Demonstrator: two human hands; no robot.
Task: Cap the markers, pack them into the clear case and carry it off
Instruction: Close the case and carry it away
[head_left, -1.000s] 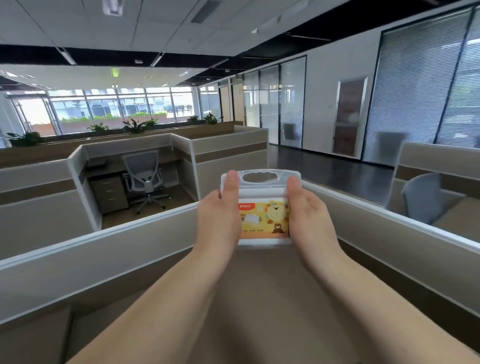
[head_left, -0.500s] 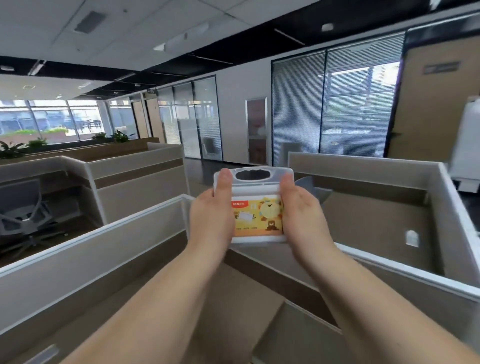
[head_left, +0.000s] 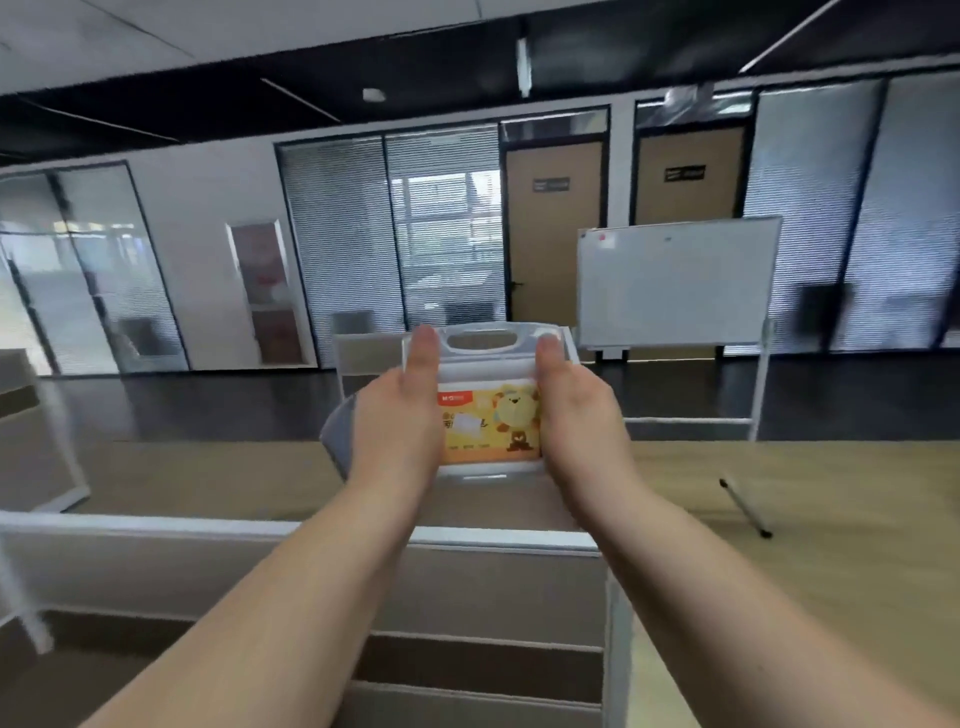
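Hands first: the left hand (head_left: 397, 415) and the right hand (head_left: 576, 410) clasp the clear case (head_left: 488, 410) between them, one on each side, thumbs laid flat up its front edges and the rest of the fingers hidden behind it. Both arms are stretched well out, so the case hangs in the air at the centre of the view, upright, its moulded carry handle (head_left: 480, 340) at 12 o'clock and a yellow-and-orange label with a cartoon bear (head_left: 506, 423) facing the person. Whether markers are inside I cannot tell, since the label covers the front. Below the arms, at 6 o'clock, runs the white-topped partition (head_left: 208, 527) of a desk cubicle, and past it a wood-toned floor. At 2 o'clock stands a whiteboard (head_left: 675, 283) on a white frame, well apart from the case, with one dark foot of its stand (head_left: 745, 506) showing at 4 o'clock. Behind it are two brown doors (head_left: 553, 234) and glass walls with lowered blinds (head_left: 343, 244); the whole background is smeared with blur
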